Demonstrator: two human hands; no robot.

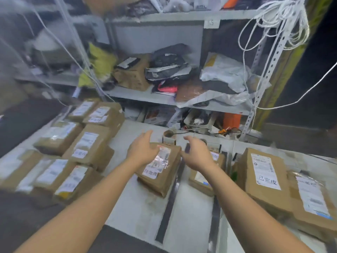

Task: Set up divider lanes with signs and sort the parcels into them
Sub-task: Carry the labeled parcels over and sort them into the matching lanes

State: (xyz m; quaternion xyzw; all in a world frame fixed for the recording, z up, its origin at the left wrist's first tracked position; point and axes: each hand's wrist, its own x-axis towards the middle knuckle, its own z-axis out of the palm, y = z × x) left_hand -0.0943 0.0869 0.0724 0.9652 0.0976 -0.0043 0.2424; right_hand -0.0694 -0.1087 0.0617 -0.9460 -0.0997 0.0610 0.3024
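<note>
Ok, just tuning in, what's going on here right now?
A person is sorting parcels on a white surface. The left hand and right hand are open either side of a brown parcel, gripping nothing. It lies beside a dark divider strip. A pile of parcels waits on the left.

Moderately lit, cool and flat; source not in view. Brightest on the pale surface (142, 207) and the white cords (289, 10). Heavily motion-blurred upper left, smeared across the shelf (142, 96) and the far parcels (102, 114). Sharper at centre and right. Glare on the taped label (160, 161). Near black at far right and bottom left. Bowed toward the edges by the wide lens. Soft, faint shadows only.
</note>
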